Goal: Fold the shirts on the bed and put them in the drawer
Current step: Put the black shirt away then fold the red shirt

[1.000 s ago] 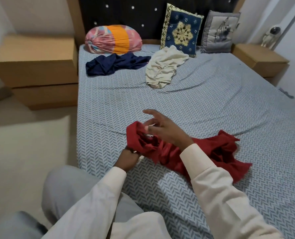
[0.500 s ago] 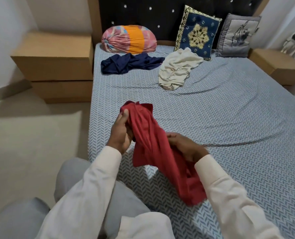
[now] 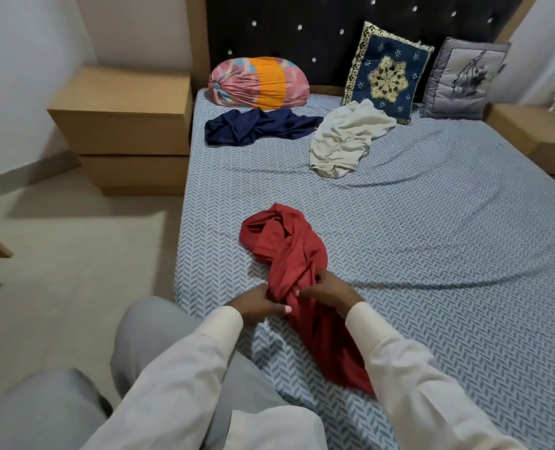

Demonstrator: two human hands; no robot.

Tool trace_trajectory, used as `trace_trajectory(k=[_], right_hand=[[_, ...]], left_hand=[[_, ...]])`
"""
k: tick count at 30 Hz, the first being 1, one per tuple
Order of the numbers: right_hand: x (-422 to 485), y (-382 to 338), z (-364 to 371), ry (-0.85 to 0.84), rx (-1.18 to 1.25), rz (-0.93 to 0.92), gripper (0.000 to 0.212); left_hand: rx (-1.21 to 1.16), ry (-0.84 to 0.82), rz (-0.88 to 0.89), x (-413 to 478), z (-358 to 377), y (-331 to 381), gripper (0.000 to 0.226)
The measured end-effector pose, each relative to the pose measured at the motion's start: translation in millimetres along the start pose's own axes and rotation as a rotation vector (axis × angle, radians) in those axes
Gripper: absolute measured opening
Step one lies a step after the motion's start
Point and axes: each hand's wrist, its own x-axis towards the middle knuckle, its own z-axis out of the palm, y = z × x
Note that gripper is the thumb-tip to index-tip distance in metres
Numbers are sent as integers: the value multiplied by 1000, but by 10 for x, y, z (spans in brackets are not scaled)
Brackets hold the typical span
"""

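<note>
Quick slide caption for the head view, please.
Left hand and right hand hold a bunched red shirt on the bed; navy shirt and cream shirt lie crumpled beyond.

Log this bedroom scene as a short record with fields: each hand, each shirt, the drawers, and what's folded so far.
left hand: grips the red shirt
right hand: grips the same shirt, close beside the left
red shirt: bunched and twisted on the bed, unfolded
navy shirt: crumpled before the patterned bolster
cream shirt: crumpled before the blue cushion
drawer unit: left of the bed, shut
folded so far: none
</note>
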Motion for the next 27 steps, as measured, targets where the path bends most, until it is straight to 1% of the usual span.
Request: trace_trajectory(k=[1, 2, 3, 4, 5, 6, 7, 8, 9, 10, 11, 12, 14, 15, 16, 17, 18, 19, 20, 21, 22, 23, 24, 25, 26, 27], right_hand=[[11, -19, 51, 8, 62, -17, 58], [-6, -77, 76, -12, 211, -31, 43], [-49, -183, 74, -55, 393, -43, 27], [-96, -284, 39, -131, 581, -75, 17], [-110, -369, -11, -216, 721, -124, 20], [-129, -423, -69, -296, 792, -162, 25], [-163, -479, -130, -379, 762, -170, 25], [-169, -497, -185, -446, 636, -163, 21], [-179, -500, -228, -519, 440, -173, 14], [-151, -485, -244, -539, 232, -165, 9], [-110, -469, -249, -474, 82, -164, 8], [-34, -434, -230, -359, 69, -137, 7], [184, -397, -169, -30, 311, -77, 6], [330, -412, -127, 94, 420, -48, 16], [485, -426, -88, 159, 468, -19, 32], [621, -462, -34, 169, 453, 1, 51], [793, -482, 61, 150, 413, 12, 70], [974, -485, 147, 151, 363, 29, 89], [1103, -512, 224, 163, 283, 29, 100], [1111, -602, 268, 164, 206, 9, 97], [1144, -691, 284, 165, 128, -3, 83], [1146, -833, 277, 177, 104, -8, 67], [1154, -965, 234, 186, 144, -28, 54], [1122, -1113, 153, 196, 249, -70, 46], [1077, -1247, 17, 212, 393, -122, 41], [1003, -1383, -150, 235, 555, -179, 37]], left_hand=[[-59, -27, 47, 8, 77, 13, 55], [-157, -31, 80, 9, 110, 31, 63], [-294, -6, 129, -19, 97, 88, 63], [-455, 41, 193, -39, 44, 147, 56], [-599, 113, 255, -78, -63, 238, 49], [-689, 221, 312, -138, -199, 354, 45], [-711, 350, 343, -187, -371, 458, 42], [-697, 487, 381, -243, -538, 563, 38], [-619, 608, 397, -257, -692, 587, 32], [-540, 669, 423, -329, -804, 627, 27], [-455, 672, 412, -385, -895, 603, 31], [-404, 598, 395, -465, -939, 572, 39], [-300, 321, 314, -635, -937, 474, 50], [-219, 170, 264, -706, -903, 403, 53], [-124, 38, 225, -778, -825, 347, 51], [-24, -62, 210, -820, -741, 293, 46], [76, -114, 213, -855, -658, 241, 42], [183, -114, 227, -848, -593, 195, 40], [242, -78, 253, -850, -543, 185, 38], [250, -2, 284, -816, -546, 160, 36], [201, 98, 341, -808, -554, 172, 34], [138, 254, 391, -783, -615, 176, 33], [85, 427, 428, -766, -700, 203, 35], [38, 587, 441, -753, -817, 261, 39], [-10, 696, 440, -740, -949, 332, 42], [-51, 761, 447, -732, -1085, 422, 45]])
